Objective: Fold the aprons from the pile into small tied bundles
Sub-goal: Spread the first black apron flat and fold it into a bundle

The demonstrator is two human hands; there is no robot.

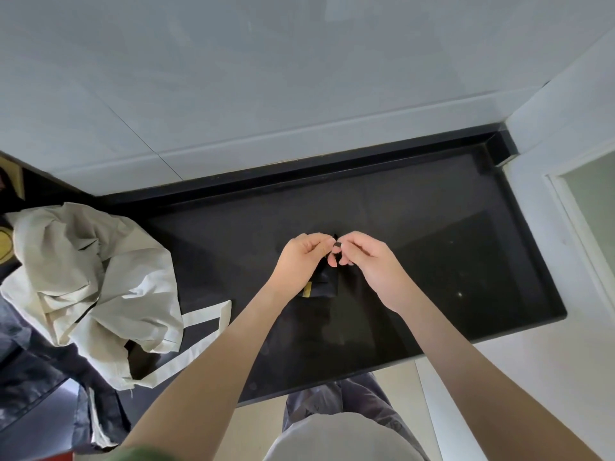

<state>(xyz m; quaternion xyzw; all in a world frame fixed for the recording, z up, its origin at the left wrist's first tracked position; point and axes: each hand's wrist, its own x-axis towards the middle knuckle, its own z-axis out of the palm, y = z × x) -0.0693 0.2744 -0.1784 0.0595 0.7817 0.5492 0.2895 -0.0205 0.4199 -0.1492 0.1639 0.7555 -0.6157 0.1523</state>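
Centrally on the desk [449, 267] sits the dark apron bundle [323, 283], probably soft and light. Left hand [301, 257] and right hand [369, 261] have fingers [349, 241] clamped on its thin tie [336, 244], probably best held close to the bundle. The pile [83, 277] lies left.

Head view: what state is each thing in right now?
Left hand: pinching the tie.
Right hand: pinching the tie.
Black bundle: folded small, on the counter.
Cream apron: crumpled, unfolded.
Dark cloth: crumpled under the cream apron.
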